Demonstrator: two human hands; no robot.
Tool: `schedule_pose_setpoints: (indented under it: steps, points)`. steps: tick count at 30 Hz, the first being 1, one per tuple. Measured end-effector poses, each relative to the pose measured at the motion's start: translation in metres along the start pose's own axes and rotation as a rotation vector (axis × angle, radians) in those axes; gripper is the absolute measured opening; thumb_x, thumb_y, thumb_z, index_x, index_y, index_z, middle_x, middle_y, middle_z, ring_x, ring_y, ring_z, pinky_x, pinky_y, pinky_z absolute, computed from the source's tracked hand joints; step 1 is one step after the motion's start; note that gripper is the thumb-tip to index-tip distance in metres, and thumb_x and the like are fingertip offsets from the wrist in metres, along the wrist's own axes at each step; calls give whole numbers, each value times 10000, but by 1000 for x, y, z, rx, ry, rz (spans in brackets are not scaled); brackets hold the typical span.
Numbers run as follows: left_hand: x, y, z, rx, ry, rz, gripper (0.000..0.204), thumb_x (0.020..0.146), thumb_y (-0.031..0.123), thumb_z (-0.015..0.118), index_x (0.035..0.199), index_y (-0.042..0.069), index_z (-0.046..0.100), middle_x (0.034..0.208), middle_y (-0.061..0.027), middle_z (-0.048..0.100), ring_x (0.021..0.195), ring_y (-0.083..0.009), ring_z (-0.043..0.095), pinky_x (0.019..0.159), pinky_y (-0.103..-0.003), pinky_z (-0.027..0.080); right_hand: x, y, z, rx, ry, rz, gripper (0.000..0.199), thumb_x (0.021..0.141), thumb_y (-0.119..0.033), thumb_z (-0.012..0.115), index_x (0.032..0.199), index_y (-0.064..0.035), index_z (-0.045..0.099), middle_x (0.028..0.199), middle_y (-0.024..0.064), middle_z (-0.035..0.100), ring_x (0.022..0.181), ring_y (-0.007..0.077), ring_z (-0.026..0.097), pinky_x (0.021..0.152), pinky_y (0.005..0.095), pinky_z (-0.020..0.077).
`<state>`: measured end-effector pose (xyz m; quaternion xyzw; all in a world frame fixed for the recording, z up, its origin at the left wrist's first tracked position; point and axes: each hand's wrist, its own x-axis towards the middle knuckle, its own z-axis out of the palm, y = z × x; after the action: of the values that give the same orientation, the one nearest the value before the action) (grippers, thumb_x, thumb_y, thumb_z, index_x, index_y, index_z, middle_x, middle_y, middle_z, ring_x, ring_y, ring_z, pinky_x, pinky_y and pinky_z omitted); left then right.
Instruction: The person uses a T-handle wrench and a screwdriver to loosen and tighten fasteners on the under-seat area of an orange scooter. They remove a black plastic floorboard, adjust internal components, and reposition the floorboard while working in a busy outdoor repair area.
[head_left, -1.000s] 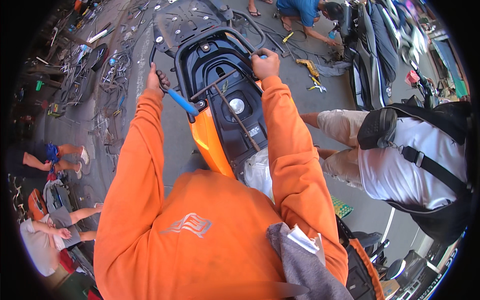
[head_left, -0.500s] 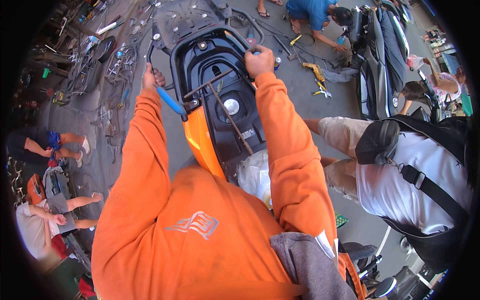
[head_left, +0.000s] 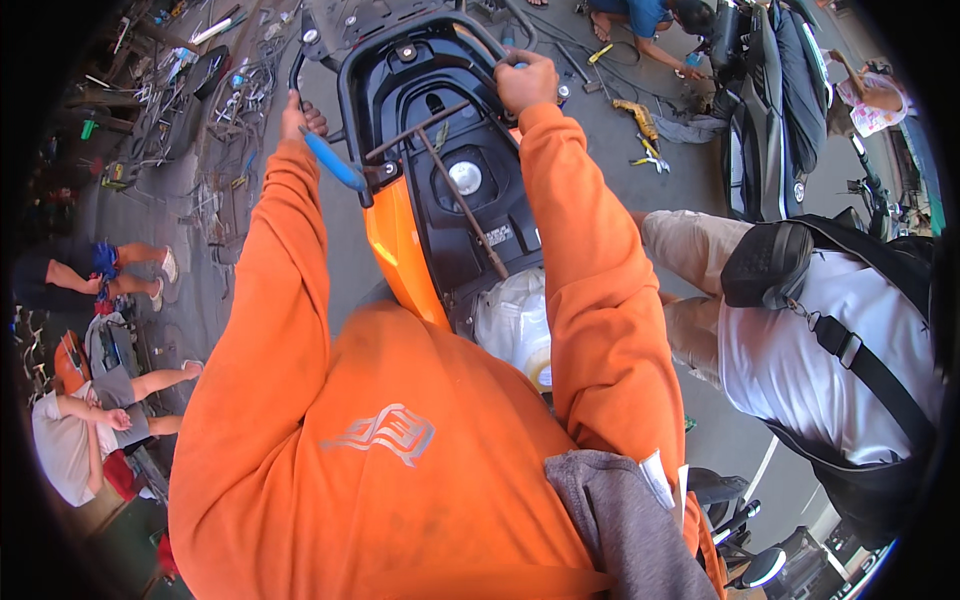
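In front of me stands an orange and black scooter with its seat area uncovered, showing a black storage well [head_left: 440,75]. My left hand [head_left: 302,118] is closed round the black grab rail at its left side, just beyond a blue grip sleeve [head_left: 336,160]. Opposite it, my right hand [head_left: 526,80] is wrapped round the right-hand rail, where a bit of blue shows. A rusty T-handle bar [head_left: 462,202] lies across the well, past a round silver cap [head_left: 464,178]. Nearer me sits a white plastic bag [head_left: 510,318], partly hidden by my right sleeve.
A person in a white shirt [head_left: 810,350] with a black bag stands close on my right. Beyond, another person in blue [head_left: 650,20] crouches by a grey scooter [head_left: 765,110]. A yellow power tool [head_left: 636,118] and pliers lie on the ground; scattered tools and cables [head_left: 235,110] cover the left.
Both hands, still closed on the rails, sit slightly higher in the picture. The rear rack and the crouching person have shifted up, partly past the top edge.
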<state>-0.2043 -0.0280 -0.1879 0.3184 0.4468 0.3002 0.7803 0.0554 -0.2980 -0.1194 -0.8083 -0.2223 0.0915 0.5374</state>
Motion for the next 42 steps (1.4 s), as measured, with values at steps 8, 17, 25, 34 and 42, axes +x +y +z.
schedule_pose_setpoints:
  steps: [8, 17, 25, 34, 42]
  points:
    - [-1, -3, -1, 10, -26, 58, 522, 1030, 579, 417, 756, 135, 412, 536, 31, 323, 409, -118, 304, 382, -255, 260, 10, 12, 6, 27, -115, 104, 240, 708, -191, 675, 888, -95, 802, 798, 207, 734, 801, 335, 720, 785, 397, 570]
    - [1, -6, 0, 6, -13, 25, 521, 1018, 599, 423, 749, 153, 407, 526, 39, 305, 406, -115, 300, 398, -273, 272, 9, 18, 5, -11, -90, 84, 266, 737, -208, 687, 925, -51, 791, 872, 218, 740, 774, 338, 721, 779, 387, 562]
    - [-3, -6, 4, 1, 56, 21, 522, 1010, 612, 432, 742, 165, 408, 530, 56, 296, 412, -108, 292, 435, -282, 264, 10, 15, 3, 9, -120, 89, 244, 732, -205, 685, 901, -69, 797, 795, 192, 732, 724, 293, 708, 754, 386, 559]
    - [-4, -6, 3, 6, -14, 47, 510, 1019, 600, 423, 772, 155, 409, 555, 45, 309, 432, -112, 278, 447, -268, 254, 17, 28, 8, -31, -91, 45, 234, 744, -201, 679, 903, -72, 792, 741, 150, 718, 715, 242, 702, 719, 337, 545]
    - [-11, -4, 9, 32, 34, 50, 516, 1023, 590, 422, 742, 158, 399, 542, 51, 301, 437, -108, 263, 447, -274, 243, 15, 23, 6, 77, -154, 51, 130, 736, -116, 669, 808, -43, 750, 668, 118, 690, 629, 208, 666, 623, 337, 524]
